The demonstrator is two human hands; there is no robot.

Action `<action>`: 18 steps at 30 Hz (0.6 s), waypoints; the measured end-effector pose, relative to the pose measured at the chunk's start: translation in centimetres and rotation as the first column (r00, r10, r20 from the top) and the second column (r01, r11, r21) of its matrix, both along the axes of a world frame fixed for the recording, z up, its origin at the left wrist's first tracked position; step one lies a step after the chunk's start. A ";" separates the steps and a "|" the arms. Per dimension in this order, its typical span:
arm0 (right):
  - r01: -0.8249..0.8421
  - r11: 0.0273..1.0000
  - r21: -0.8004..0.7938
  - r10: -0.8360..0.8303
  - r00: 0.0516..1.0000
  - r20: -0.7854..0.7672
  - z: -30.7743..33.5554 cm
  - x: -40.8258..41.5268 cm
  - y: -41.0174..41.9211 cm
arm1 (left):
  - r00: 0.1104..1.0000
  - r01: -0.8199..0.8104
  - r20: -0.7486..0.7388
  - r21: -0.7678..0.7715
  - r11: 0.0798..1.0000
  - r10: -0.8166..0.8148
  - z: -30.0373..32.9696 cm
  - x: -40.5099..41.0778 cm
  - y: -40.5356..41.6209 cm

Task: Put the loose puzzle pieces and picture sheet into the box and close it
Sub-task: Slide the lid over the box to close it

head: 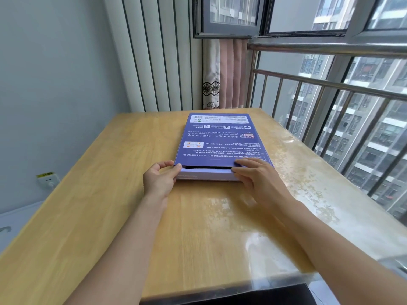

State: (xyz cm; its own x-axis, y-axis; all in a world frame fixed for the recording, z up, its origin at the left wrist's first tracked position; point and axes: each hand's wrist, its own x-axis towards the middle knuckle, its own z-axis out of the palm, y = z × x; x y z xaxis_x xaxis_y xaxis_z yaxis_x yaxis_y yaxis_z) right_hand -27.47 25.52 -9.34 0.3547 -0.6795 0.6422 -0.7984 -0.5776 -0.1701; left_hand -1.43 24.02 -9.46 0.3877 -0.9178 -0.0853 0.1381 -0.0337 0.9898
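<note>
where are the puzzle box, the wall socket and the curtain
puzzle box point(218, 139): head view, middle of its printed purple top
wall socket point(47, 179): head view, white faceplate
curtain point(222, 73): head view, pink pleated part

Bright daylight from window point(330, 84) at right; glare on table point(242, 216); wide-angle bending at edges.

The flat purple cardboard puzzle box point(217, 142) carries white print that stands upside down to the camera. One line can be read: "Net size:700*500mm About 14 years old". A small diagram shows the letters A, B, C, D. The remaining lines are Chinese characters, too small to read.
</note>
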 end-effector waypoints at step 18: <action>0.038 0.988 -0.147 -0.017 0.990 0.143 -0.9 0.3 0.3 | 0.996 -0.076 -0.062 -0.097 0.992 0.070 -0.2 0.2 0.6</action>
